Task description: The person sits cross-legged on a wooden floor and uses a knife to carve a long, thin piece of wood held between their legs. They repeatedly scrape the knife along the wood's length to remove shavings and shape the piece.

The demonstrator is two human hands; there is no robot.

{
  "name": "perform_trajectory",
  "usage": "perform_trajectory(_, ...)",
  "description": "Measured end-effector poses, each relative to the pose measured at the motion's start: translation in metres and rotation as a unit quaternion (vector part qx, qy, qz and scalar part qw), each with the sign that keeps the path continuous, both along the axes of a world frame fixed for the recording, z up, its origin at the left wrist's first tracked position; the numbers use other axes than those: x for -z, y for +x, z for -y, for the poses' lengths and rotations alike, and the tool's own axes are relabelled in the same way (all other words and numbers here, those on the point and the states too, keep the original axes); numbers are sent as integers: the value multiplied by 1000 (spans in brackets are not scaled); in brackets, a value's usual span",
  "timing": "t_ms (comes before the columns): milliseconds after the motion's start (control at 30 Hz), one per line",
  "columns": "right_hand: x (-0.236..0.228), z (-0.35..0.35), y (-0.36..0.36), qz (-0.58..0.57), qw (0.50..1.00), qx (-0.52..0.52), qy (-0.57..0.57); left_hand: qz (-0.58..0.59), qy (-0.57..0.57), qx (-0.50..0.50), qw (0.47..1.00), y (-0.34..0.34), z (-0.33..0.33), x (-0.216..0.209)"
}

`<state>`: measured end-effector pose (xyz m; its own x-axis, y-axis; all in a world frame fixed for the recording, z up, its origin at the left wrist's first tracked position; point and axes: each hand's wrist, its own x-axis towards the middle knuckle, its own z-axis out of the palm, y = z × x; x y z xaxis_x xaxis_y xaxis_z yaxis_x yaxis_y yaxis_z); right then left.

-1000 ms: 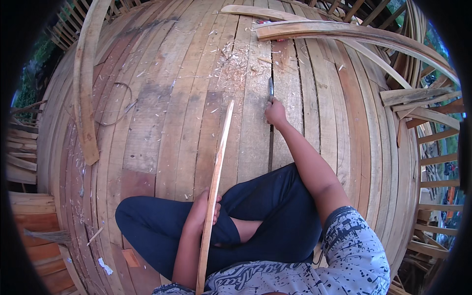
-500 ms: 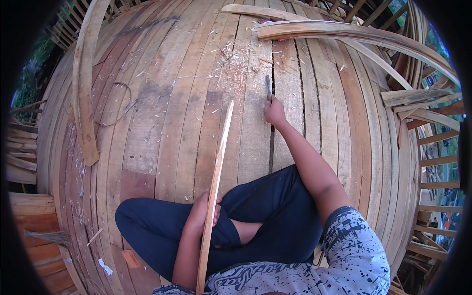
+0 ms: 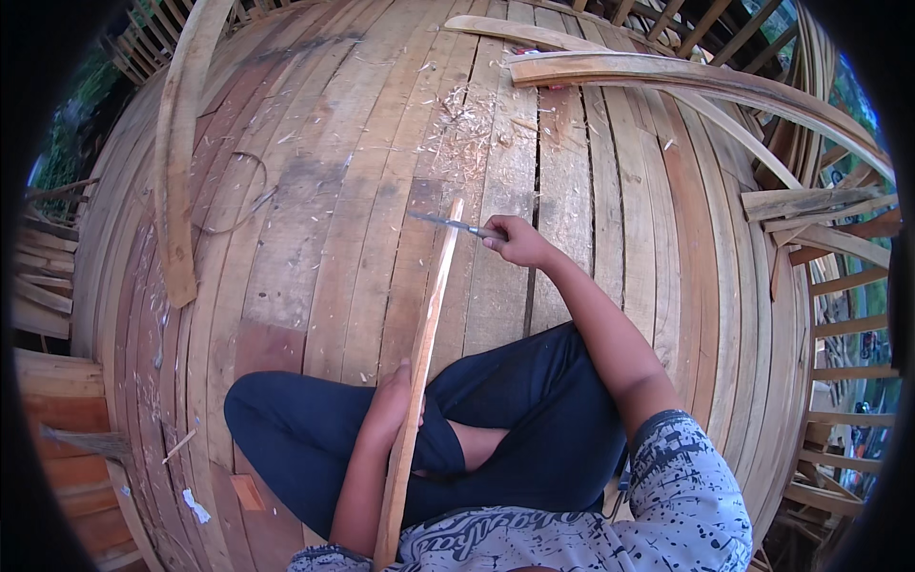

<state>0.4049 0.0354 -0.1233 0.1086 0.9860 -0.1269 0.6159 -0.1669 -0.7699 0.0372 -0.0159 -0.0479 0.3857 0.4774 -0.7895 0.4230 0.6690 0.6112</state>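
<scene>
A long, narrow wooden strip (image 3: 431, 310) runs from my lap toward the far side, with a pale shaved face near its far end. My left hand (image 3: 389, 400) is closed around its lower part, above my crossed legs. In my right hand (image 3: 518, 240) I grip the handle of a knife (image 3: 443, 221). Its blade points left and lies across the strip close to the far tip. Whether the edge touches the wood, I cannot tell.
Wood shavings (image 3: 467, 138) lie on the plank floor (image 3: 334, 257) beyond the strip. A curved board (image 3: 177, 181) lies at the left, and long curved timbers (image 3: 667, 69) at the far right. Shorter wood pieces (image 3: 810, 202) sit at the right edge, a broom (image 3: 86, 443) at the left.
The knife has swung from pointing away, right of the strip, to lying across the strip's far end. My right hand has moved slightly nearer and to the left. My left hand keeps its grip.
</scene>
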Motion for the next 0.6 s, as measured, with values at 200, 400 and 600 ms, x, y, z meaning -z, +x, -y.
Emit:
perform_trajectory(200, -23, 12, -33, 41, 994, -94, -34, -132, 198, 108, 965, 3, 4, -3)
perform_trajectory(400, -40, 18, -43, -14, 998, -55, 17, -132, 214, 125, 960, 5, 5, -15)
perform_trajectory(600, -49, 19, -30, -438, 847, -111, -278, -111, 209, 117, 965, -1, 7, 3)
